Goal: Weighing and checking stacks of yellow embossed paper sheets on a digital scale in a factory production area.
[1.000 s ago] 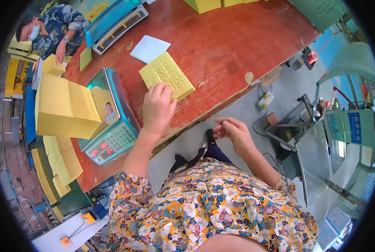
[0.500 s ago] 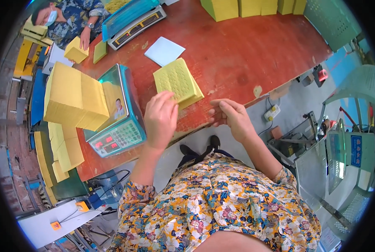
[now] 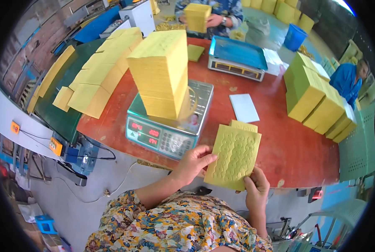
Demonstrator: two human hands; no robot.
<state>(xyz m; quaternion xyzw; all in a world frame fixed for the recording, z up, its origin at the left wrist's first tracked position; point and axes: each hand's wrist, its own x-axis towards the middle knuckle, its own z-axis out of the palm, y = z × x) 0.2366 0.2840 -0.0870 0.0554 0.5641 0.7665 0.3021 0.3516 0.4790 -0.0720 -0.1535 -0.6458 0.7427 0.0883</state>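
Left hand (image 3: pixel 192 163), right hand (image 3: pixel 256 187) grip yellow embossed sheets (image 3: pixel 233 156)

Desk (image 3: pixel 305 151): red-brown top, rounded near edge
Digital scale (image 3: pixel 170 126): steel pan, red lit display, carrying a tall stack of yellow sheets (image 3: pixel 162 71)
Second scale (image 3: pixel 237 57): blue pan, further back on the desk
White paper (image 3: pixel 244 107): lying flat between the two scales
Small green pad (image 3: pixel 195 52): flat, beside the blue-pan scale
Yellow-green stacks (image 3: pixel 317 98): row along the right side
Yellow bundles (image 3: pixel 99 80): piled on the green surface at left
Blue bucket (image 3: pixel 294 38): on the floor behind
Green plastic chair (image 3: pixel 359 151): at right
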